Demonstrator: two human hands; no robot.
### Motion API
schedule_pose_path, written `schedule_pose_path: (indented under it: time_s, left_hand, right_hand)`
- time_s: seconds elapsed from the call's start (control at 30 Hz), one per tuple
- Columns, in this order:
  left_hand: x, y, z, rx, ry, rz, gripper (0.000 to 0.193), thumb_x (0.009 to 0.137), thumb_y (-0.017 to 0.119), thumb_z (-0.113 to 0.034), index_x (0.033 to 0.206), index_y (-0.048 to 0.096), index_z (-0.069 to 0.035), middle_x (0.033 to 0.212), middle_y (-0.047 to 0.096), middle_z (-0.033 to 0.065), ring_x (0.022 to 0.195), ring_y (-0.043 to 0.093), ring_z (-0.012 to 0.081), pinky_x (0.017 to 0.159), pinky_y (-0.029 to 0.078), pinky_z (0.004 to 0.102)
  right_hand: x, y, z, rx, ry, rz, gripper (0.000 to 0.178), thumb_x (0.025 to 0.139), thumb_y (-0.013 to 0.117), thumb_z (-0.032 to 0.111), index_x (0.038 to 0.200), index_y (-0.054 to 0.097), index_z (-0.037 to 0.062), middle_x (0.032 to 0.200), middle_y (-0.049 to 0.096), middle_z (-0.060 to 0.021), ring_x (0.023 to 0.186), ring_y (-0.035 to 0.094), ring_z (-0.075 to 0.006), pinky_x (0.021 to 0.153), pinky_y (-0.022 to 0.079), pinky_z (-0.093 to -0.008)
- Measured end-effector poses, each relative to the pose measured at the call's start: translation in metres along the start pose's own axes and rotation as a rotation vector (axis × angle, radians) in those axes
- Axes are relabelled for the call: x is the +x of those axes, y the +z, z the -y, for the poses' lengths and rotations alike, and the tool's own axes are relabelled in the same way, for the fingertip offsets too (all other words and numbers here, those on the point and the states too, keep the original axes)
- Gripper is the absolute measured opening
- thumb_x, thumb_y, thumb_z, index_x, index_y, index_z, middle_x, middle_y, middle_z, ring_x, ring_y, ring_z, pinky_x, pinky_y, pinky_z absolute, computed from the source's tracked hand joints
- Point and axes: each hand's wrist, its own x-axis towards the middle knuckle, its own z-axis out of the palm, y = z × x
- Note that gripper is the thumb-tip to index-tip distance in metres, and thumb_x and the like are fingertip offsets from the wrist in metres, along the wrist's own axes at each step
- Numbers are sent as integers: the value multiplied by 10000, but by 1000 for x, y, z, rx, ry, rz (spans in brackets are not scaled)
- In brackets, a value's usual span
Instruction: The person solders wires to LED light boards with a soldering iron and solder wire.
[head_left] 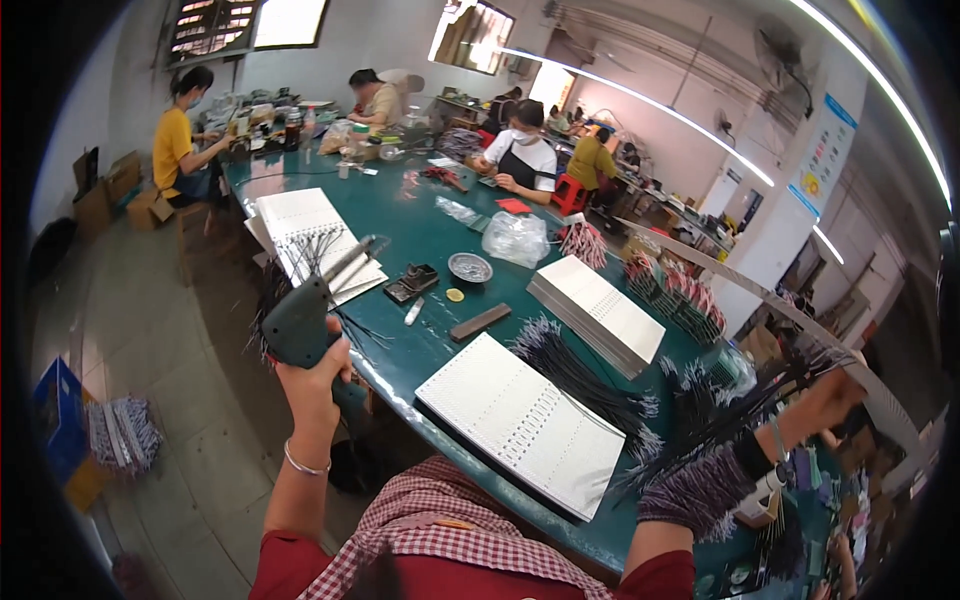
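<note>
My left hand (318,375) is wrapped round the grip of a dark green pistol-shaped tool (297,325) with a metal nozzle, its exact kind unclear. The tool points over a white perforated board (305,225) with thin dark wires (318,250) sticking up, at the table's left edge. At the far right, my right hand (838,398) is closed on a bundle of black wires (765,392); its fingertips are partly hidden. Another white perforated board (520,425) lies in front of me. Behind it are a bunch of black wires (585,375) and a stack of white boards (600,310).
On the green table (400,345) are a small metal dish (470,267), a black block-like device (412,283), a grey bar (480,322) and a clear plastic bag (516,238). A pale strip (740,280) arcs past my right hand. Several people work beyond. A blue crate (60,410) stands on the floor.
</note>
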Motion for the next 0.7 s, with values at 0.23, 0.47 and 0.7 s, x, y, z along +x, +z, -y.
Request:
schedule_pose_path:
  time_s: [0.23,0.47,0.7]
  left_hand:
    - [3,41,16,-199,-92,206,546,802,823,89,1291,608,-21,1205,640,81,1015,683,202,839,635,378]
    - [-15,51,56,-334,-60,373,555,768,799,110,1270,604,-22,1315,571,122,1252,600,269,1107,515,466]
    - [-3,41,69,-296,-37,351,351,867,757,4,1194,630,-12,1277,567,102,1072,577,186,891,506,318]
  right_hand:
    - [-79,-14,-117,386,224,-111,96,873,764,109,907,690,58,829,640,-24,867,529,-134,832,437,-285]
    - [-174,-41,-193,309,205,-294,121,907,736,170,850,727,64,858,660,-38,841,527,-146,842,468,-291]
    - [-235,-55,-242,373,450,-505,125,973,657,171,970,643,47,939,643,-63,863,549,-171,901,491,-337]
